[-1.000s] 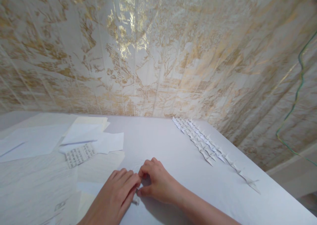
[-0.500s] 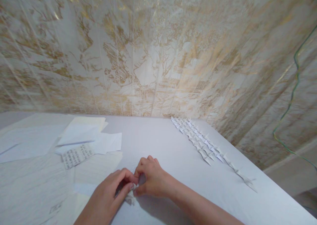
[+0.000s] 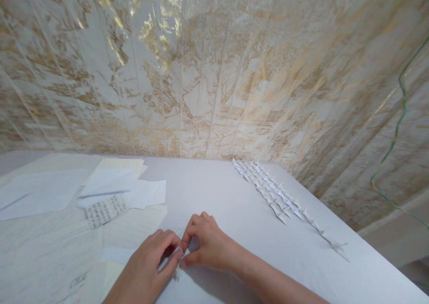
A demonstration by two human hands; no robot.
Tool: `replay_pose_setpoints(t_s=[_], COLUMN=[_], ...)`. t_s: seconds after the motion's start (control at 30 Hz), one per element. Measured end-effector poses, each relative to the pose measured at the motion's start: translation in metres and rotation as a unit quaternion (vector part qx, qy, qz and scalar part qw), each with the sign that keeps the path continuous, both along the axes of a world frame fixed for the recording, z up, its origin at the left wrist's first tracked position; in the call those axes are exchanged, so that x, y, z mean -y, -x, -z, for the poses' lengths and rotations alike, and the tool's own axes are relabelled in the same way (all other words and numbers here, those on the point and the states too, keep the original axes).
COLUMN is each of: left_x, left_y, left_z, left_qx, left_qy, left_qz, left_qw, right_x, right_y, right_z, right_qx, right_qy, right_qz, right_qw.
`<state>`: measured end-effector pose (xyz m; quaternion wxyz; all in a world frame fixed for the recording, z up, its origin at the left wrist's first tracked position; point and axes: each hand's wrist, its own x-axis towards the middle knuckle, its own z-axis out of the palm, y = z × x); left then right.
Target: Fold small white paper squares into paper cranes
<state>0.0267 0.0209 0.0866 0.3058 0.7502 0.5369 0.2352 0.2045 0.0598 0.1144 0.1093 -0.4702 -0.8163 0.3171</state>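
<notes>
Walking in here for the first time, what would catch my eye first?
Probably the wall covering, patterned in gold and shining near the top. Next, the rows of small folded paper pieces slanting along the table's right side. Then, at the near edge, the left hand and right hand pinching a small bit of paper.

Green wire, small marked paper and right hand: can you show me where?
Green wire (image 3: 372, 180): head view, on its lower bend.
Small marked paper (image 3: 106, 211): head view, on its middle.
Right hand (image 3: 211, 242): head view, on its back.
</notes>
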Motion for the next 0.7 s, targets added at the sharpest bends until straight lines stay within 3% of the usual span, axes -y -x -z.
replay_pose_setpoints(t_s=[0.23, 0.7], left_x=[-0.0004, -0.0022], left_y=[0.0022, 0.0042], left_z=[0.0039, -0.0025], left_qx=[-0.009, -0.005], left_qy=[-0.001, 0.026], left_qz=[-0.008, -0.01], left_qw=[1.0, 1.0], right_x=[0.0008, 0.0051], right_y=[-0.0047, -0.0024], right_z=[0.009, 0.0113], right_qx=[-0.076, -0.069], right_qy=[-0.003, -0.03], right_qz=[0.006, 0.001], right_qw=[0.997, 0.997])
